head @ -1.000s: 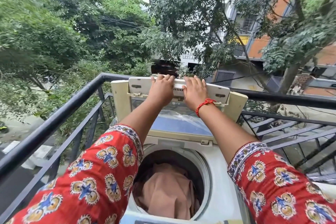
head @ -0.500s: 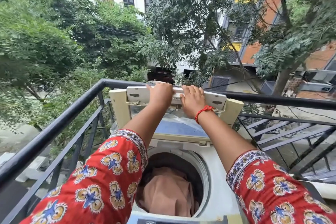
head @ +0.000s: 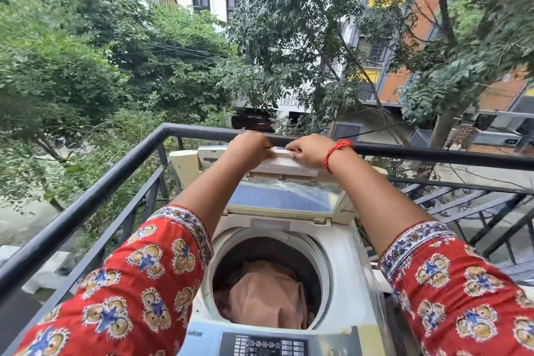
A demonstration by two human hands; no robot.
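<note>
A white top-loading washing machine (head: 355,274) stands on a balcony with its folding lid (head: 283,196) raised at the far side. Both my hands grip the lid's top edge: my left hand (head: 248,147) on its left part, my right hand (head: 310,150), with a red thread at the wrist, just to the right. Their fingers curl over the edge. In the open drum (head: 323,263) lies a tan cloth (head: 268,295). The control panel (head: 268,345) is at the near edge.
A black metal railing (head: 95,199) runs along the left and far sides of the balcony, close behind the lid. More black bars (head: 468,202) slope down on the right. Trees and buildings lie beyond.
My hands have pulled the lid's top edge toward me and down, so the lid's upper panel is folding. The fingers now curl over the edge. The view has tilted down slightly.
</note>
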